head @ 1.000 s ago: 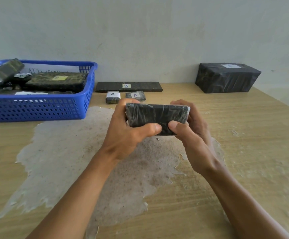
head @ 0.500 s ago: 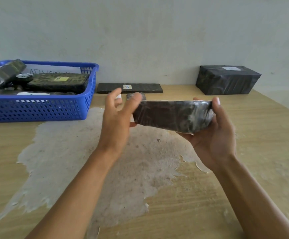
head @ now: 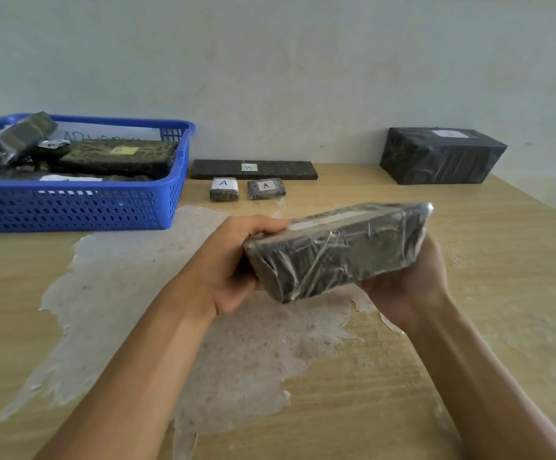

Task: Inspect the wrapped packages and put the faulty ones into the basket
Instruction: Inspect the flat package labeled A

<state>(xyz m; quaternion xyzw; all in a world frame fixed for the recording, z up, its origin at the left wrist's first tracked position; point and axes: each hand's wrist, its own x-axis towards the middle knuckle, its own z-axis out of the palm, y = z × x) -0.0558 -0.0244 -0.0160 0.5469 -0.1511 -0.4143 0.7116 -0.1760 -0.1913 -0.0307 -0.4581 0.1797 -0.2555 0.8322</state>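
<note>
Above the worn table [head: 469,376], the left hand [head: 233,263] grips the wrapped package [head: 339,250] at its near end while the right hand [head: 409,280] cups its far end from below. Bare tabletop separates them from the blue basket [head: 81,204] far left.

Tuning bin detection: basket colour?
Blue basket, perforated plastic sides; seen in the head view.

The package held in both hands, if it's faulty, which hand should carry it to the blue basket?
Probably the left hand: it grips the package on the blue basket's side.
</note>
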